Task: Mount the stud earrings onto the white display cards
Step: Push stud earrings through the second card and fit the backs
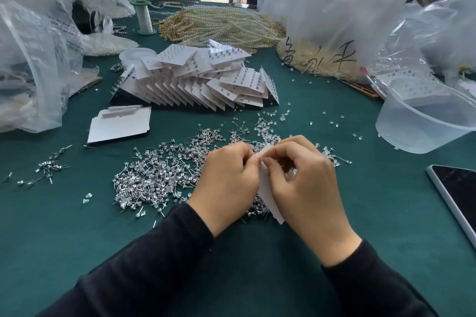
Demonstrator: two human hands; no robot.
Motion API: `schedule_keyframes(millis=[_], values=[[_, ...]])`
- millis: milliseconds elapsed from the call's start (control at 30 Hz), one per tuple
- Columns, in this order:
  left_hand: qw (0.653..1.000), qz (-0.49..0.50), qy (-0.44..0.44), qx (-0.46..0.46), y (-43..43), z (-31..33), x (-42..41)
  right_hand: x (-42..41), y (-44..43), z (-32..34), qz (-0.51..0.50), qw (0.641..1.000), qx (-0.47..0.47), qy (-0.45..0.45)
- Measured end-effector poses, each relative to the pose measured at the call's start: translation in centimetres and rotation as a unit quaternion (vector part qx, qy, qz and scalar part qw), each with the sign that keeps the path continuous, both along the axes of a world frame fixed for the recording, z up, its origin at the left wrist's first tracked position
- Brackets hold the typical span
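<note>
The left hand (229,180) and right hand (304,183) meet knuckles-up with fingers curled. Both pinch the top of one white card (270,203), which stands nearly edge-on, its long axis running from the fingertips down toward the person. Under and left of the hands spreads a heap of loose studs (159,172), too many to count, with clear backs (268,123) scattered beyond. Farther off lie one stack of blank cards (121,123) and a fanned pile of filled cards (201,80), while one tub (425,121) and one phone (456,193) sit to the right.
</note>
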State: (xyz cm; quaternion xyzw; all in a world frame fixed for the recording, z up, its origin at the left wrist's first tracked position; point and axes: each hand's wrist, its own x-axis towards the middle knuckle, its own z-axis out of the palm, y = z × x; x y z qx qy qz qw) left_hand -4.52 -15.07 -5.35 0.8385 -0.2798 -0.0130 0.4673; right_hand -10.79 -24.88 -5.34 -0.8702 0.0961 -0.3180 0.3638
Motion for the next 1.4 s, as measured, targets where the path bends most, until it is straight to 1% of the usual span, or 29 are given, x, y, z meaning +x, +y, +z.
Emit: schedule_keyframes(millis=[233, 467, 633, 700, 733, 800, 900, 967, 1100, 1200, 1333, 1400], values=[[1.000, 0.009, -0.007, -0.001, -0.07, -0.24, -0.10, -0.02, 0.59, -0.24, -0.019, 0.999, 0.041, -0.002], [1.000, 0.016, -0.009, -0.011, -0.05, -0.24, -0.30, -0.06, 1.10, -0.34, -0.034, 0.999, 0.035, 0.003], [0.998, -0.009, 0.028, -0.061, -0.06, 0.37, -0.35, -0.29, 0.69, 0.03, -0.039, 0.998, 0.034, -0.042], [0.996, -0.038, 0.041, -0.067, -0.01, 0.50, -0.35, -0.36, 0.57, 0.11, -0.037, 0.997, 0.036, -0.056], [0.996, -0.051, 0.036, -0.068, 0.01, 0.52, -0.36, -0.38, 0.52, 0.13, -0.035, 0.997, 0.039, -0.058], [0.996, -0.057, -0.002, -0.064, 0.05, 0.57, -0.39, -0.41, 0.45, 0.14, -0.034, 0.997, 0.043, -0.062], [0.996, -0.039, -0.069, -0.049, 0.04, 0.42, -0.56, -0.46, 0.41, 0.09, -0.036, 0.997, 0.041, -0.063], [0.995, -0.021, -0.089, -0.044, 0.04, 0.31, -0.63, -0.41, 0.55, -0.03, -0.032, 0.996, 0.042, -0.065], [0.992, -0.008, -0.111, -0.060, 0.06, 0.37, -0.57, -0.26, 0.69, -0.21, -0.023, 0.996, 0.032, -0.078], [0.990, -0.031, -0.123, -0.063, 0.29, 0.60, -0.48, -0.24, 0.76, -0.32, -0.025, 0.993, 0.008, -0.111], [0.990, -0.047, -0.118, -0.063, 0.47, 0.58, -0.18, -0.01, 0.78, -0.47, -0.036, 0.991, -0.042, -0.125], [0.991, -0.033, -0.109, -0.066, 0.39, 0.63, -0.23, 0.06, 0.65, -0.38, -0.042, 0.991, -0.039, -0.123]])
